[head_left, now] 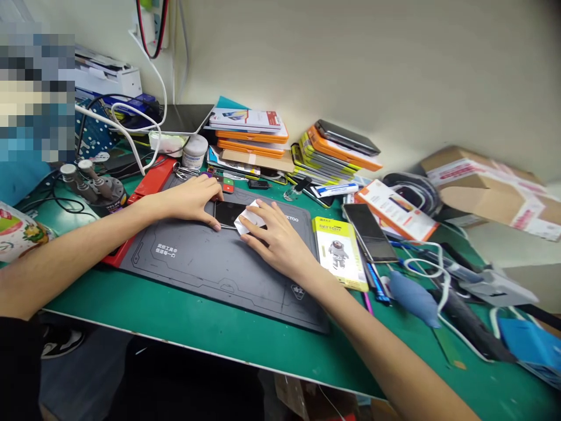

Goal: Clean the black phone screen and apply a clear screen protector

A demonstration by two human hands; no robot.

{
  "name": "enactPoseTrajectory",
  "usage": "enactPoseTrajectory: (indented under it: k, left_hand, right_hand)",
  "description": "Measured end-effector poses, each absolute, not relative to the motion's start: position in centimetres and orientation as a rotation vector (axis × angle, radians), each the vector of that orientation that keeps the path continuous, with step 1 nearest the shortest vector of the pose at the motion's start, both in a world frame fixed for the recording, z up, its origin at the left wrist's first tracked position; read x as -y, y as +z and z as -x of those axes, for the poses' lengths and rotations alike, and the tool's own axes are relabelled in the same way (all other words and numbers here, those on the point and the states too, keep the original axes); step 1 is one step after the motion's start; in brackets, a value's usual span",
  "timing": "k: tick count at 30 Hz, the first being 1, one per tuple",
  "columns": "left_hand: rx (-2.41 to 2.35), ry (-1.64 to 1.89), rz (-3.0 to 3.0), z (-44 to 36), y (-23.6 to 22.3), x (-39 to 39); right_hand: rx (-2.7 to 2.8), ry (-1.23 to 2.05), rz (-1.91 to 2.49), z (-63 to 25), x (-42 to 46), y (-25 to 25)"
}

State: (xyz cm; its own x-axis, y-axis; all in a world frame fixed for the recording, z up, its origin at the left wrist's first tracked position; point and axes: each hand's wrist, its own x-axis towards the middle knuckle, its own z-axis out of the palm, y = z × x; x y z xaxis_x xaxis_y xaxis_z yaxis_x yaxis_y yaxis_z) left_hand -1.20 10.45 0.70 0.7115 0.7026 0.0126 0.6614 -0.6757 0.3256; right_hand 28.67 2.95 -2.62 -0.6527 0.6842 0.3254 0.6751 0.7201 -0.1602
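A smartphone (228, 214) with a dark screen lies sideways on the dark grey work mat (219, 269). My left hand (198, 199) grips its left end, thumb on the near edge and fingers at the far edge. Over the phone's right end, my right hand (275, 237) presses a folded white wipe (250, 218) against the screen. The fingers of that hand cover part of the wipe and of the phone.
Right of the mat are a yellow battery box (340, 251), another phone (370, 233) and a blue air blower (412, 297). Behind it stand stacked orange and yellow boxes (328, 155) and a white jar (194, 153). A screwdriver holder (107, 196) stands at left.
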Motion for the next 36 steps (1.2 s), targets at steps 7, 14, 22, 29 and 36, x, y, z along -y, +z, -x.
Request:
enactPoseTrajectory:
  k: [7,14,22,29,36]
  left_hand:
    - [-1.083,0.219,-2.612,1.2,0.7,-10.7]
    - [-1.045,0.239,-2.615,1.2,0.4,-10.7]
    - [-1.053,0.246,-2.611,1.2,0.3,-10.4]
    - [-1.034,0.247,-2.619,1.2,0.1,-10.4]
    - [-1.060,0.231,-2.612,1.0,0.5,-10.1]
  right_hand:
    - [2.602,0.041,1.007,-26.8,-2.8,-2.1]
    - [2.564,-0.023,1.079,-27.7,-3.8,-2.4]
    - [2.556,0.067,1.083,-25.0,-5.4,-2.6]
    - [2.520,0.071,1.103,-24.7,-6.0,-2.7]
    - [2.519,0.074,1.127,-27.0,-5.3,-3.0]
